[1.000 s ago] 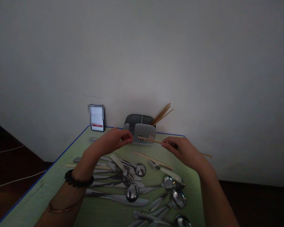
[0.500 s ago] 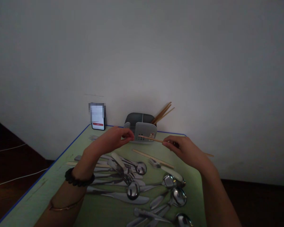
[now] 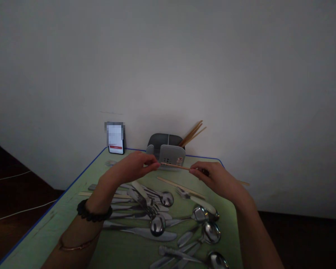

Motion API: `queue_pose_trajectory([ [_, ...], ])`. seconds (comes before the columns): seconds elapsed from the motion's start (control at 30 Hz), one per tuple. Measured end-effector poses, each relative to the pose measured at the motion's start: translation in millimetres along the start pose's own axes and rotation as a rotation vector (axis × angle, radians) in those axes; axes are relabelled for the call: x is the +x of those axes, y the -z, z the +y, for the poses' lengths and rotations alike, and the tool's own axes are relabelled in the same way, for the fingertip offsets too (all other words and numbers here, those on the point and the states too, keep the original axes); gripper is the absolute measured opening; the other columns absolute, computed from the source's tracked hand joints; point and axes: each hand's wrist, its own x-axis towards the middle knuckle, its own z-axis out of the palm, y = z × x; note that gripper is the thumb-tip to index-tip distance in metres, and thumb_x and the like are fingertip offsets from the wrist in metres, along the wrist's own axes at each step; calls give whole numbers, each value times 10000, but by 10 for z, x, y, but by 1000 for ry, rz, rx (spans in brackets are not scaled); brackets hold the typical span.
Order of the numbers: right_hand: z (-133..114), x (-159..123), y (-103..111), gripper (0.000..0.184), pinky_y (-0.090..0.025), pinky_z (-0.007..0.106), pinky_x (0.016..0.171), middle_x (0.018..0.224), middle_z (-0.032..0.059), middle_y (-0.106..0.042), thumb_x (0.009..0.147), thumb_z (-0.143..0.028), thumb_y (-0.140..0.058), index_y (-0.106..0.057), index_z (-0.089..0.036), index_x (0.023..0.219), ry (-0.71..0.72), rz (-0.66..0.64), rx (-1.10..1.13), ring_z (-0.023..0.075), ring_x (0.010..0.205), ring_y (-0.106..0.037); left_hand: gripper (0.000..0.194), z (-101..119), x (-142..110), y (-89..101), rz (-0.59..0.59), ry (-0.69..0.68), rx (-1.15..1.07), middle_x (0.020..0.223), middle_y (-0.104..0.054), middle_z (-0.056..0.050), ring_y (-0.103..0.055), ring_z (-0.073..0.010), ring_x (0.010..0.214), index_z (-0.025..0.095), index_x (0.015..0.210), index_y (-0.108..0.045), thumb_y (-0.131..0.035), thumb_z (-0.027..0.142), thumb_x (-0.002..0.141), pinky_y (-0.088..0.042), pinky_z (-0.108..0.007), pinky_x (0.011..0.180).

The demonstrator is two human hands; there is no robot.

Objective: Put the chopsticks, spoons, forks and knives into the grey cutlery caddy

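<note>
A wooden chopstick [image 3: 175, 165] is held level above the table, in front of the grey cutlery holder [image 3: 172, 152]. My left hand [image 3: 145, 164] pinches its left tip. Farther along it, my right hand [image 3: 208, 173] is closed around the stick, whose other end pokes out past the wrist. Several chopsticks [image 3: 192, 133] lean to the right in the holder's right compartment. Below my hands lie a wooden chopstick [image 3: 182, 187], a fork with a pale handle [image 3: 203, 204], and a pile of metal spoons, forks and knives [image 3: 145, 209].
A phone [image 3: 115, 138] with a lit screen stands against the wall at the table's back left corner. The green table [image 3: 72, 209] has a blue edge. A fork [image 3: 110, 163] lies partly behind my left hand. White cables [image 3: 22, 210] run at the far left.
My right hand has shifted slightly left with the chopstick. Its left tip, free before, is now between the fingers of my left hand.
</note>
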Motion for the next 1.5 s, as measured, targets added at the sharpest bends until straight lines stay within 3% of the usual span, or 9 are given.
queue_pose_trajectory([
  [0.2,-32,-3,-8,313,-376,241,598,761,27,-689,901,-386,-441,-681,-195,839,-9,-27,27,144,649,-580,372,-15,5,-25,20,38,38,700,-654,-16,-589,-153,642,177,745,-572,-463,513,861,-406,-238,594],
  [0.37,-61,14,-27,306,-373,243,602,744,25,-682,901,-379,-444,-680,-193,843,18,-36,21,142,643,-575,300,-28,19,-50,49,4,-53,799,-670,-8,-613,-152,719,184,934,-565,-536,466,837,-444,-246,657],
  [0.5,-79,27,-51,295,-366,241,597,759,25,-688,902,-370,-448,-679,-193,855,22,-25,17,137,632,-575,276,6,27,-59,48,-72,-55,935,-703,-13,-636,-151,820,230,1090,-613,-481,364,888,-457,-248,739],
  [0.77,-73,24,-51,310,-371,241,602,778,30,-698,909,-373,-437,-681,-194,844,38,-11,15,140,650,-587,270,55,46,-61,68,-95,70,908,-734,-29,-664,-166,789,210,983,-708,-486,324,878,-460,-235,721],
  [1.23,-65,20,-54,295,-367,241,591,763,27,-702,904,-372,-453,-685,-196,861,24,8,-5,138,623,-583,244,24,25,-32,40,-43,26,858,-729,-8,-656,-149,763,207,940,-693,-502,340,868,-452,-228,716],
  [1.5,-153,36,-97,280,-386,244,610,818,36,-713,909,-334,-448,-688,-204,845,56,-10,-9,152,671,-614,227,83,37,-38,22,-100,27,839,-735,-6,-656,-142,740,213,902,-718,-530,331,853,-434,-218,689],
])
